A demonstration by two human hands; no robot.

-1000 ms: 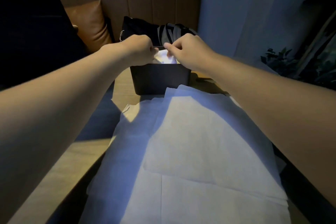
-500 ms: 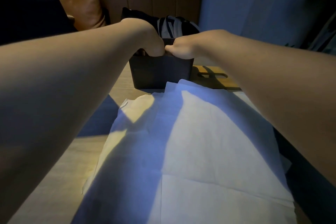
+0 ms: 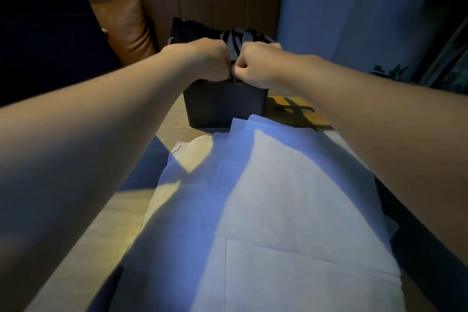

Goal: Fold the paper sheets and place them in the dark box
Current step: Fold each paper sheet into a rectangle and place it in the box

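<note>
The dark box [image 3: 225, 106] stands at the far end of the wooden table [image 3: 83, 248]. My left hand [image 3: 205, 61] and my right hand [image 3: 255, 63] are curled into fists, knuckles touching, right over the box's top rim. No paper shows between the fingers, and the hands hide the box's inside. A spread stack of white paper sheets [image 3: 278, 197] lies flat on the table between me and the box, its far edge touching the box's front wall.
A wooden board with a slot [image 3: 293, 109] lies to the right of the box. Behind the box are a brown sofa [image 3: 202, 0] with a cushion [image 3: 124, 25], a dark bag [image 3: 192, 31] and striped cloth [image 3: 243, 35]. The table's right edge drops off beside the sheets.
A second ago both hands held a folded white sheet above the box. They pushed down into the box, and now sit as fists at its rim with the sheet out of sight.
</note>
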